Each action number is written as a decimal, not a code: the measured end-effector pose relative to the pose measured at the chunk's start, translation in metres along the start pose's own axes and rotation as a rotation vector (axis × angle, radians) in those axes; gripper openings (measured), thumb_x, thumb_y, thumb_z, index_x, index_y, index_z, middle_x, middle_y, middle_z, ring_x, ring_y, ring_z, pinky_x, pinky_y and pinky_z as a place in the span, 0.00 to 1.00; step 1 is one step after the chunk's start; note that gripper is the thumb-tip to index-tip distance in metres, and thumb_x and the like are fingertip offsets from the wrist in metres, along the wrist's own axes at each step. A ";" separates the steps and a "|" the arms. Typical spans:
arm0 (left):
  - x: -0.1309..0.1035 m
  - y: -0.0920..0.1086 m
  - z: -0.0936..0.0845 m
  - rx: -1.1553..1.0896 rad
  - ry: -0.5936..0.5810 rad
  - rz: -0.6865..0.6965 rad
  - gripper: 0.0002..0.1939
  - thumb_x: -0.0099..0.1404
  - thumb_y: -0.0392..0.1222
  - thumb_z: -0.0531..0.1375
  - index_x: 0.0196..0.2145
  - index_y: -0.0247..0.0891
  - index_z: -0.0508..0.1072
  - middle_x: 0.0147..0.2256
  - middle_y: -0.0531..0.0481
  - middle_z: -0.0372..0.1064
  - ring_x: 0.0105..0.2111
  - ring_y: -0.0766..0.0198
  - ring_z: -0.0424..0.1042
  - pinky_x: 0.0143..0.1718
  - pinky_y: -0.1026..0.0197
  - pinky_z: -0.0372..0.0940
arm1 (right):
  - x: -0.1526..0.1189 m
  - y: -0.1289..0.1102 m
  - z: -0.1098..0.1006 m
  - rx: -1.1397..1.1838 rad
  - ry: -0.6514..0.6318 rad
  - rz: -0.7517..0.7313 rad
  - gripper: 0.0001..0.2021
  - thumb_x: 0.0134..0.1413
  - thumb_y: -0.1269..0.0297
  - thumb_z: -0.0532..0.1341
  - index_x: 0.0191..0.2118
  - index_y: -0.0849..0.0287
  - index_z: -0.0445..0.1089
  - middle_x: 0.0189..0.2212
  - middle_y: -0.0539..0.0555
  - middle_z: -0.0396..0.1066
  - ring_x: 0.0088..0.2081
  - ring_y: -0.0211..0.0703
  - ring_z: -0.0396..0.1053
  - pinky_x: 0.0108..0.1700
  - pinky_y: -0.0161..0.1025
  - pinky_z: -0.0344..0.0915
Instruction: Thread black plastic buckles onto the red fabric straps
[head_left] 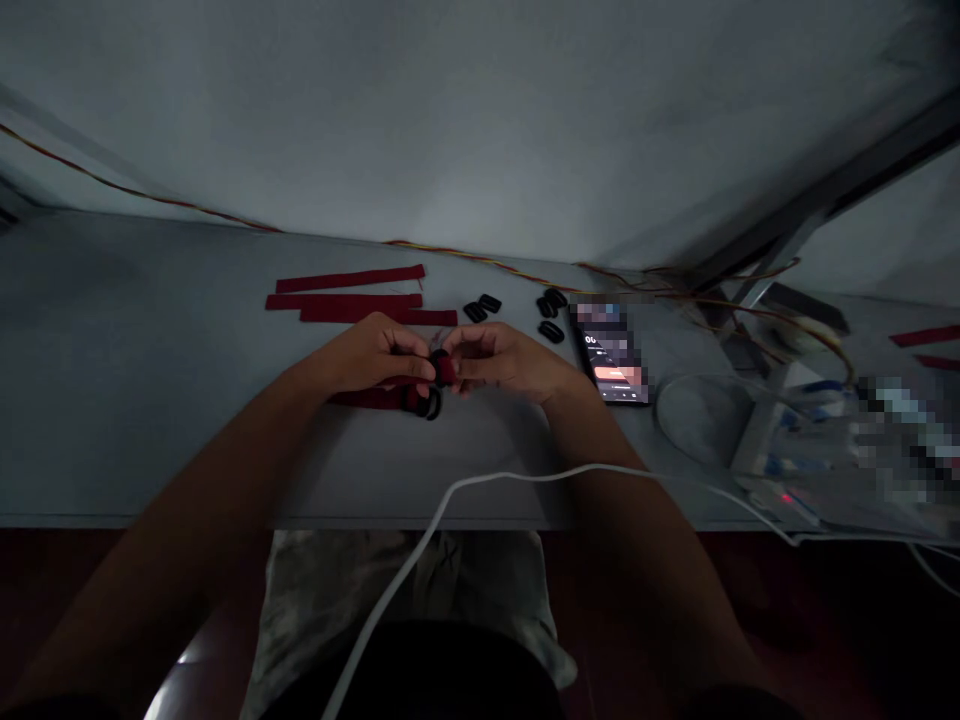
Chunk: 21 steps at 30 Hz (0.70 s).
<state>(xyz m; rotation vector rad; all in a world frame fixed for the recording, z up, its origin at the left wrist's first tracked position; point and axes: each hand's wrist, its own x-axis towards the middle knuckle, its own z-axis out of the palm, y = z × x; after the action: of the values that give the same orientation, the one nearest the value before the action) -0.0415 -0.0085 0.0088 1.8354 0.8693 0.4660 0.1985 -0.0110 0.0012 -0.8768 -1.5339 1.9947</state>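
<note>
In the middle of the table, my left hand [386, 355] and my right hand [499, 360] meet with fingers pinched. Between them is a small black buckle [436, 360] with a red strap [448, 370] folded at it. The left fingertips grip the buckle's side, while the right thumb and fingers pinch the strap end. Part of the strap is hidden by the fingers. Just below my hands lies another red strap [367, 399] with a black buckle [432, 403] at its right end.
Several loose red straps [345, 302] lie behind my left hand. Black buckles [475, 312] sit in two groups behind my right hand. A lit phone [611, 355] lies to the right, near a box with wires [795, 440]. A white cable [517, 476] crosses in front of my forearms.
</note>
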 end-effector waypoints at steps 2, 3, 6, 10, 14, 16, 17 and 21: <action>0.001 -0.002 0.001 0.011 0.019 -0.005 0.13 0.65 0.48 0.66 0.26 0.40 0.81 0.24 0.53 0.77 0.21 0.70 0.69 0.25 0.67 0.60 | 0.002 0.000 0.002 -0.061 0.035 -0.029 0.16 0.47 0.58 0.77 0.36 0.60 0.74 0.29 0.48 0.75 0.28 0.33 0.71 0.33 0.33 0.71; 0.002 -0.003 0.001 -0.007 0.035 -0.003 0.12 0.64 0.48 0.67 0.26 0.39 0.81 0.24 0.53 0.78 0.22 0.70 0.71 0.26 0.67 0.62 | 0.003 0.000 0.003 -0.079 0.053 -0.042 0.15 0.48 0.58 0.76 0.36 0.60 0.74 0.29 0.48 0.74 0.28 0.33 0.70 0.32 0.33 0.71; 0.004 -0.005 0.002 -0.125 0.109 0.006 0.10 0.62 0.47 0.68 0.30 0.38 0.77 0.27 0.51 0.79 0.28 0.66 0.77 0.33 0.65 0.69 | 0.002 -0.001 0.005 -0.078 0.100 -0.068 0.16 0.49 0.57 0.76 0.35 0.59 0.72 0.28 0.47 0.72 0.27 0.33 0.69 0.32 0.33 0.70; 0.003 -0.004 -0.001 -0.086 0.208 0.012 0.11 0.60 0.47 0.70 0.30 0.37 0.78 0.26 0.51 0.78 0.26 0.67 0.75 0.29 0.67 0.66 | -0.003 -0.004 -0.001 -0.032 0.225 -0.077 0.17 0.49 0.56 0.75 0.37 0.59 0.72 0.26 0.46 0.69 0.25 0.33 0.66 0.27 0.32 0.65; 0.001 -0.006 -0.009 0.059 0.311 0.005 0.16 0.62 0.54 0.70 0.30 0.37 0.80 0.25 0.51 0.77 0.24 0.69 0.71 0.25 0.67 0.61 | -0.010 -0.009 -0.015 0.030 0.355 -0.107 0.18 0.45 0.59 0.76 0.40 0.59 0.74 0.26 0.45 0.67 0.24 0.33 0.63 0.24 0.33 0.62; 0.000 -0.009 -0.013 0.126 0.402 0.007 0.17 0.62 0.56 0.70 0.30 0.37 0.80 0.25 0.51 0.77 0.25 0.68 0.72 0.26 0.66 0.62 | -0.014 -0.011 -0.020 0.026 0.396 -0.146 0.18 0.46 0.62 0.74 0.43 0.58 0.76 0.27 0.46 0.67 0.24 0.32 0.62 0.25 0.32 0.62; -0.001 -0.010 -0.015 0.152 0.445 0.002 0.17 0.62 0.56 0.70 0.30 0.38 0.80 0.26 0.51 0.78 0.25 0.67 0.73 0.27 0.66 0.62 | -0.016 -0.013 -0.022 0.014 0.415 -0.163 0.17 0.47 0.63 0.73 0.44 0.58 0.77 0.28 0.46 0.68 0.25 0.32 0.62 0.26 0.32 0.62; 0.000 -0.017 -0.021 0.182 0.597 -0.009 0.17 0.61 0.58 0.71 0.30 0.40 0.82 0.26 0.50 0.78 0.25 0.65 0.73 0.26 0.63 0.61 | -0.023 -0.017 -0.027 -0.131 0.463 -0.208 0.13 0.51 0.64 0.69 0.44 0.55 0.80 0.32 0.49 0.72 0.28 0.34 0.65 0.28 0.34 0.65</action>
<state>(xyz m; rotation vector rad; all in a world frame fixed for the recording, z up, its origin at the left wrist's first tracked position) -0.0616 0.0083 0.0017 1.8796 1.3527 0.9859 0.2339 -0.0048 0.0180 -1.0906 -1.4255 1.4323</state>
